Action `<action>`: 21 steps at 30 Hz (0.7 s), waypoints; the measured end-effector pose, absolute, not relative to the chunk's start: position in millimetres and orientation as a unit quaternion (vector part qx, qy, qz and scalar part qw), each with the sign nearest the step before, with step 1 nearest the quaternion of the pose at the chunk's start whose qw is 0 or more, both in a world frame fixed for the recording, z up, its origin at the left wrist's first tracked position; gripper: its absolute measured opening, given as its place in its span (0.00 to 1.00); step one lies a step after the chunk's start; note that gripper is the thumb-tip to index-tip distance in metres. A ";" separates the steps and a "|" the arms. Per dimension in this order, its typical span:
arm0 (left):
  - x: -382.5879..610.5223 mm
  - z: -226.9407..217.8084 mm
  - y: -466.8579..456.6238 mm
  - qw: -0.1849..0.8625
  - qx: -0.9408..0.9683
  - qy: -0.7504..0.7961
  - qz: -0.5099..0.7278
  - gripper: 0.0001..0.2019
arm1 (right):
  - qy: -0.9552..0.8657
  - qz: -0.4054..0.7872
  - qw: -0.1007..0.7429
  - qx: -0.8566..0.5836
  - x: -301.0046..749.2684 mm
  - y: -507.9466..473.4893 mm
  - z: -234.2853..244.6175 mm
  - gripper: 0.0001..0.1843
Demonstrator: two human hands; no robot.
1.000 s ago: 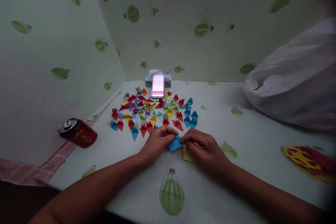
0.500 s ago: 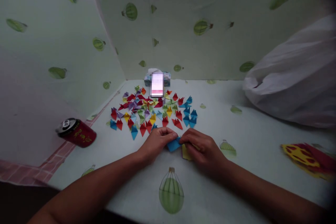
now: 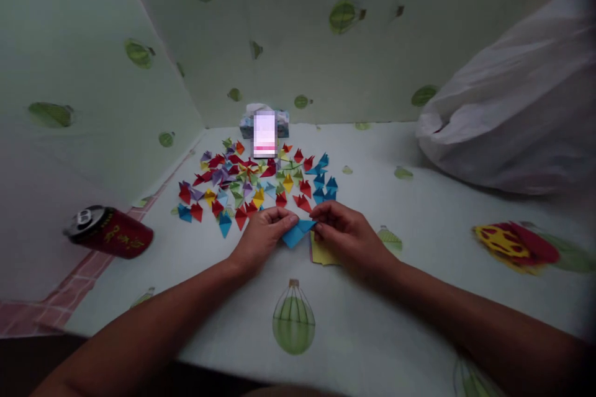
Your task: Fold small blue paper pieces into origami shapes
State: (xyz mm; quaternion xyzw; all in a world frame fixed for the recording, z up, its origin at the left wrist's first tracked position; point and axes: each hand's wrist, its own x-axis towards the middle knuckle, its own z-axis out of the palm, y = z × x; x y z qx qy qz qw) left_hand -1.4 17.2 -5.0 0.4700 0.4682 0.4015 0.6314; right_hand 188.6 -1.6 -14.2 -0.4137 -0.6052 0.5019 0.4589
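Observation:
My left hand [image 3: 262, 236] and my right hand [image 3: 344, 234] meet over a small blue folded paper [image 3: 296, 232], each pinching one side of it with closed fingers. The paper is held just above the table surface [image 3: 419, 273]. A yellow sheet of paper [image 3: 320, 254] lies flat under my right hand, with a pinkish edge showing at its left. Just beyond my hands spreads a patch of several small folded paper pieces [image 3: 254, 183] in red, blue, yellow, green and purple.
A red drink can [image 3: 109, 232] lies on its side at the left. A tissue box [image 3: 263, 124] stands at the back by the wall. A large white plastic bag [image 3: 507, 111] fills the right. The table cloth has green balloon prints and a red-yellow print [image 3: 514, 243].
The view has shifted down and to the right a little. My fingers have reworked the blue paper, which now shows a pointed, more triangular shape between both hands.

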 end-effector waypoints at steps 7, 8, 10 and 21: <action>-2.0 -2.3 18.1 0.614 0.480 0.478 0.405 0.17 | -0.572 0.533 0.444 -0.438 187.6 0.0 -11.5 0.05; -2.2 -1.8 18.1 0.611 0.484 0.478 0.404 0.17 | -0.578 0.522 0.441 -0.447 187.9 -0.2 -11.2 0.05; -2.1 -0.9 17.6 0.609 0.491 0.474 0.404 0.17 | -0.583 0.505 0.435 -0.465 188.4 -0.9 -10.9 0.04; -2.1 -0.2 14.2 0.566 0.536 0.455 0.431 0.12 | -0.477 0.612 0.455 -0.438 185.7 -3.6 -10.5 0.07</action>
